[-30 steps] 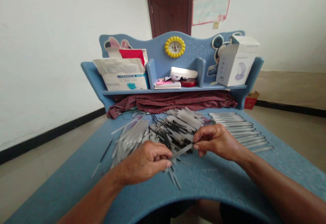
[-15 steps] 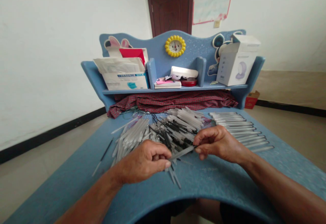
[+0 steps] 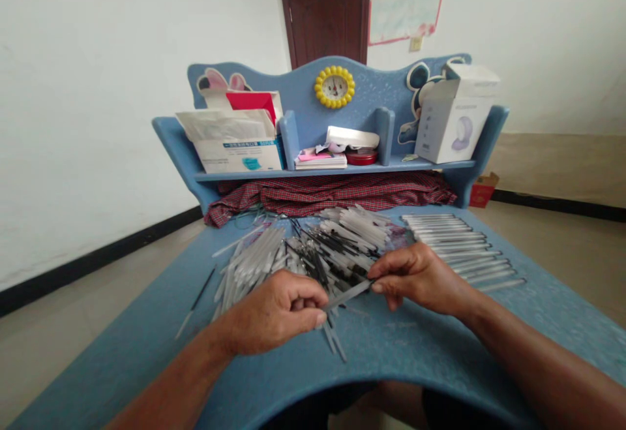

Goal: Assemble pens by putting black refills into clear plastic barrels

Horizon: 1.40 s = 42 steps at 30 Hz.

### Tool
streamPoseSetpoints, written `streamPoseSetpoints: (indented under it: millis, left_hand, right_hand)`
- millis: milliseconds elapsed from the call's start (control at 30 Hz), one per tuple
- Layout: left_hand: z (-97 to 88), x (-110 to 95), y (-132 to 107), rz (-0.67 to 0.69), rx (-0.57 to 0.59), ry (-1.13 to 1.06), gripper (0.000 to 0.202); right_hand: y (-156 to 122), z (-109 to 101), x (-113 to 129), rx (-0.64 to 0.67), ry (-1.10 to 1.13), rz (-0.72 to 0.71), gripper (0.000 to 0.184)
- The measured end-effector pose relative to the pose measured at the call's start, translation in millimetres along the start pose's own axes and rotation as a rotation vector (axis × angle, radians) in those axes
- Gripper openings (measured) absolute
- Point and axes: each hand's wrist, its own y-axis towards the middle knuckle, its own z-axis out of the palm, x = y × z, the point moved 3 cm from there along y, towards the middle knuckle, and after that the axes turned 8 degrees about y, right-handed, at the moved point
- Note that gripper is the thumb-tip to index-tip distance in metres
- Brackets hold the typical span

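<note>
A pale tube [image 3: 348, 294] is held between two bare hands near the centre of the frame, slanted so that its right end is set higher than its left. The left hand [image 3: 276, 312] is brought in from the lower left, its forearm laid diagonally across that corner; the back of the hand is turned upward, the fingers are curled under, and the tube's left end is clamped in a grip of thumb and fingers. The right hand [image 3: 415, 276] is reached in from the lower right, its forearm stretched toward that edge. Its grip is pinched together on the tube's dark right end by thumb and forefinger, with other fingers bent below. How much of that end is covered cannot be told.

Beyond the hands, translucent tubes [image 3: 257, 254] and dark rods [image 3: 317, 267] are heaped loosely on the blue bench [image 3: 391, 358]. Two thin tubes [image 3: 337, 342] are seen just below the left fingertips, pointed toward the bottom of the frame. Slim dark-tipped tubes [image 3: 450, 241] are lined up in a row at the right.
</note>
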Motion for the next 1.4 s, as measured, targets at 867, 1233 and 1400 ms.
streamPoseSetpoints:
  millis: [867, 1233, 1400]
  left_hand:
    - [-2.6, 1, 0, -0.019, -0.023, -0.048, 0.022]
    - [-1.0, 2, 0, -0.004, -0.022, -0.032, 0.022]
    - [-0.6, 1, 0, 0.004, -0.024, -0.035, 0.021]
  right_hand:
    - [-4, 2, 12, 0.076, -0.165, -0.07, 0.032]
    - [-5, 3, 12, 0.111, -0.213, -0.053, 0.037]
    - [-5, 5, 10, 0.109, -0.23, -0.004, 0.042]
